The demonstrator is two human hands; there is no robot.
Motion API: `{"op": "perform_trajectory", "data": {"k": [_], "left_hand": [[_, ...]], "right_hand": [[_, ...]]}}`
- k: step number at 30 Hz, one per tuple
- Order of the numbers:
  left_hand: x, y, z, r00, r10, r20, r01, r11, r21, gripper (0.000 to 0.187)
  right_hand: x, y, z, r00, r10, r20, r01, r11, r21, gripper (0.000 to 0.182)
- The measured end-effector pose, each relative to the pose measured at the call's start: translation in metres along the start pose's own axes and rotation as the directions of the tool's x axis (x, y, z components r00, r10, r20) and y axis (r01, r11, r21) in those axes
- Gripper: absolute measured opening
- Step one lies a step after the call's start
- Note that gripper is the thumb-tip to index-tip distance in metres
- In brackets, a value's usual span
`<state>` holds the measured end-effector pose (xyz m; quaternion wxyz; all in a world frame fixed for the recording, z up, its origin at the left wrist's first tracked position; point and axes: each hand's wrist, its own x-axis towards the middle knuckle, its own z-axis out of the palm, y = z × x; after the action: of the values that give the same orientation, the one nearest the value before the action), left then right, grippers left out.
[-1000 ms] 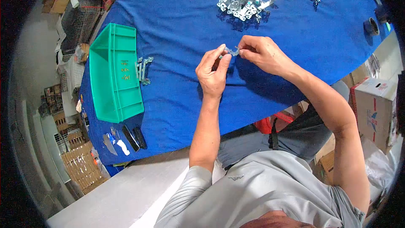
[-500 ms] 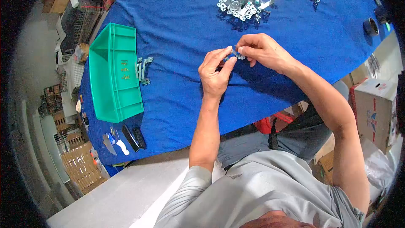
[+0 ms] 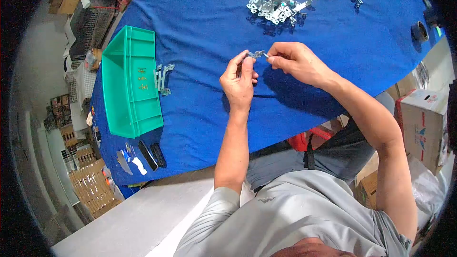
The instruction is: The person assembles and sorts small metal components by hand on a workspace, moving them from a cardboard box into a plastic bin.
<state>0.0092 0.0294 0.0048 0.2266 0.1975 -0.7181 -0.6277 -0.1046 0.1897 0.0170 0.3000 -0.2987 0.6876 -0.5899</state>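
Between my two hands, above the blue cloth, is a small silvery metal bracket. My left hand pinches its left end between thumb and fingers. At the right end, the thumb and forefinger of my right hand are pinched together on a small pale piece that touches or adjoins the bracket; my fingers partly hide it. Similar metal brackets lie heaped on the cloth beyond my hands. A few longer brackets lie to the left, beside the green bin.
A green plastic bin stands at the left of the blue cloth. Near it lie a black case and a white-handled tool. A dark tape roll sits far right; a carton stands beside the table.
My left hand has turned and drawn slightly down and left, so more of the bracket shows. My hands are farther apart, while my right hand stays nearly in place.
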Motion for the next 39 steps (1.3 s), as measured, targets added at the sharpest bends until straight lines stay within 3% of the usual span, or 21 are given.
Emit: {"op": "perform_trajectory", "data": {"k": [9,12,14,18,21,23,26,30,33,39], "left_hand": [[-0.001,0.001,-0.001,1.0,-0.025,0.015,0.025,1.0,-0.002,0.024],[0.001,-0.007,-0.005,0.997,0.061,0.054,-0.063,0.998,0.032,0.024],[0.004,-0.015,-0.007,0.973,0.212,0.095,-0.225,0.962,0.155,0.023],[0.002,-0.002,-0.002,0.972,0.218,0.084,-0.227,0.966,0.12,0.025],[0.003,0.0,-0.001,0.945,0.307,0.109,-0.321,0.936,0.147,0.027],[0.003,-0.002,-0.001,0.934,0.333,0.127,-0.35,0.925,0.148,0.028],[0.0,0.002,-0.002,0.958,0.254,0.134,-0.274,0.949,0.156,0.028],[0.0,0.003,-0.001,0.953,0.255,0.164,-0.283,0.943,0.177,0.029],[0.003,0.002,0.0,0.917,0.348,0.195,-0.382,0.906,0.183,0.031],[0.0,0.003,-0.001,0.94,0.284,0.186,-0.317,0.931,0.182,0.026]], "right_hand": [[-0.003,-0.009,-0.001,1.0,0.025,-0.013,-0.026,0.997,-0.077,0.024],[-0.001,-0.005,-0.003,1.0,0.021,-0.009,-0.022,0.989,-0.147,0.023],[-0.001,0.0,-0.001,0.998,-0.052,-0.04,0.043,0.98,-0.195,0.022],[0.0,0.001,-0.003,0.998,-0.051,-0.028,0.044,0.979,-0.197,0.014],[-0.002,-0.009,-0.004,0.999,0.042,0.003,-0.041,0.985,-0.167,0.015],[-0.003,-0.013,-0.002,0.991,0.13,0.023,-0.132,0.975,0.176,0.016],[0.002,-0.002,-0.006,0.985,0.136,0.106,-0.163,0.931,0.326,0.019],[0.001,-0.004,-0.008,0.981,0.138,0.134,-0.167,0.955,0.243,0.021],[0.002,-0.001,-0.008,0.983,0.114,0.145,-0.139,0.975,0.176,0.02],[0.002,-0.005,-0.008,0.992,0.029,-0.126,-0.008,0.986,0.166,0.019]]}}
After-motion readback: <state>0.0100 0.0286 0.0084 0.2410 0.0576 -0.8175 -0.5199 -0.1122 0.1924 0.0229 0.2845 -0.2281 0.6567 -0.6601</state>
